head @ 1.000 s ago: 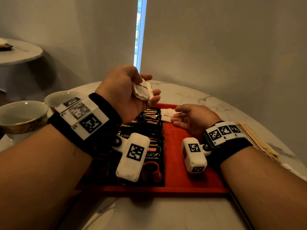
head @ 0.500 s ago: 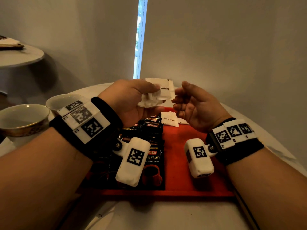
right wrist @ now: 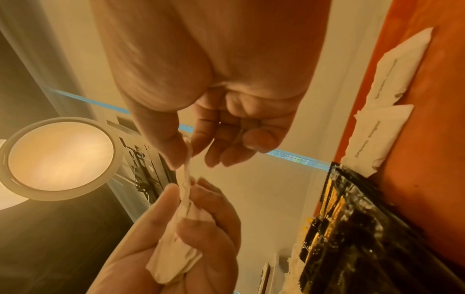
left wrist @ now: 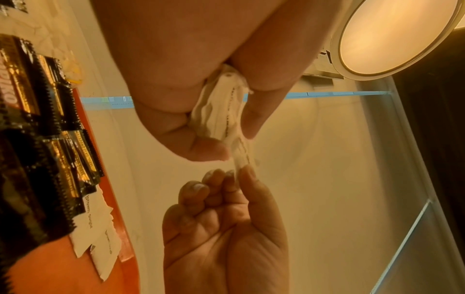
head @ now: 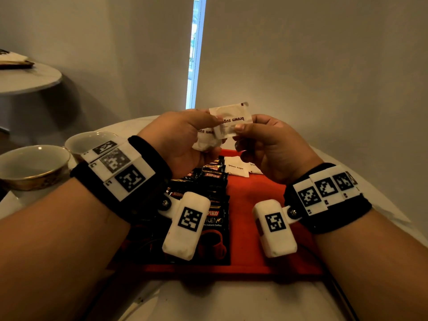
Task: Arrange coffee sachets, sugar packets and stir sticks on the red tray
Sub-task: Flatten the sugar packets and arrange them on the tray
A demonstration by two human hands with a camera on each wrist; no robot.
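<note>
- Right hand (head: pixel 266 144) pinching one brown sugar packet (head: pixel 234 119) by its near edge, above far end of red tray (head: pixel 245 200).
- Left hand (head: pixel 183 137) clenched on bunch of remaining packets (head: pixel 206 141), thumb on same packet.
- Packet long axis across, between both hands.
- Two packets (head: pixel 237 169) lying beside coffee sachets (head: pixel 213 179); free tray surface nearer right hand.
- White bench (head: pixel 231 300), two cups (head: pixel 34 163) left of tray.

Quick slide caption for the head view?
Right hand pinches a sugar packet from the left hand's bunch above the red tray.

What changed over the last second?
The right hand rose off the tray and now pinches the top sugar packet in the left hand. The left hand still grips its bunch; coffee sachets and laid packets unmoved.
</note>
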